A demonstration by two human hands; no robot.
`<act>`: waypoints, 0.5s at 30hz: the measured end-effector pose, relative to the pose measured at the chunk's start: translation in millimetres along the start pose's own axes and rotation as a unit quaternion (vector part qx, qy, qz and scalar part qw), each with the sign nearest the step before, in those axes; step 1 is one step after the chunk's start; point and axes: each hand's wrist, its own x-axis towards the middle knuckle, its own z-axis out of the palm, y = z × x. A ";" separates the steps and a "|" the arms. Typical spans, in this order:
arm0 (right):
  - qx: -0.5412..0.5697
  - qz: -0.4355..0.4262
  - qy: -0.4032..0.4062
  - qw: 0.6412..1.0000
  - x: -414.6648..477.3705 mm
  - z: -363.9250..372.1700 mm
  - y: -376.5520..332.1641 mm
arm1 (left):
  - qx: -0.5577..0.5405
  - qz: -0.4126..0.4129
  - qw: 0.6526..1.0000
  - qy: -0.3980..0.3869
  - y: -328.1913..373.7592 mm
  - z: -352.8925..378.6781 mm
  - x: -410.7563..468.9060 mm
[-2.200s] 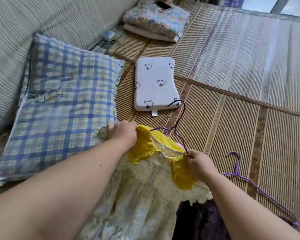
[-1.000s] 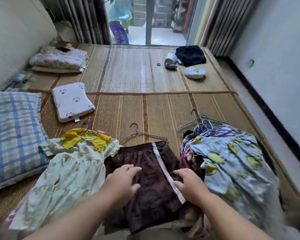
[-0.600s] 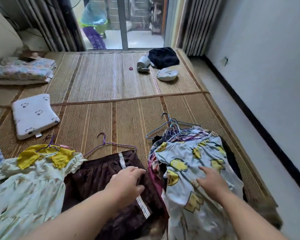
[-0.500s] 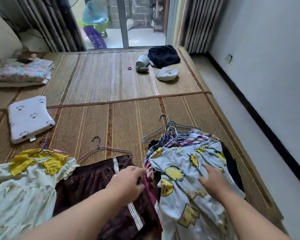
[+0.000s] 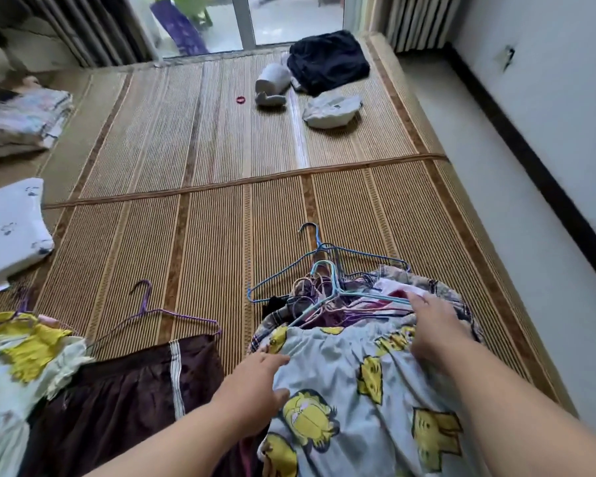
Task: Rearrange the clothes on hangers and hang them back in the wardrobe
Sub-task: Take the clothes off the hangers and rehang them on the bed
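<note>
The cat-print garment (image 5: pixel 324 359) tops the heap of clothes on the woven mat (image 5: pixel 221 235), and both your hands rest on it. Your left hand (image 5: pixel 252 387) touches its left edge, fingers straight. Your right hand (image 5: pixel 434 328) lies flat near its top, fingertips by the tangle of wire hangers (image 5: pixel 327 294). Left of the heap lies a brown garment (image 5: pixel 117 390) with a purple hanger (image 5: pixel 144 301) at its top edge, then a yellow-collared dress (image 5: pixel 14 366).

I log a pale blue cat-print garment (image 5: pixel 358 390) crumpled over tangled wire hangers (image 5: pixel 327 294); dark brown white-striped skirt (image 5: pixel 124 390) flat alongside, purple wire hanger (image 5: pixel 144 302) above it.
</note>
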 end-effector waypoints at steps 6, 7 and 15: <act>-0.085 -0.027 -0.021 0.996 24.7 19.0 7.3 | 0.007 -0.017 1.000 -0.005 -7.9 10.5 31.6; -0.096 -0.040 -0.006 0.995 23.0 22.0 9.0 | 0.008 -0.014 1.000 -0.002 -7.8 10.7 35.9; -0.014 -0.119 0.016 0.993 0.8 12.4 31.5 | 0.082 -0.039 0.994 0.065 20.4 -2.7 54.3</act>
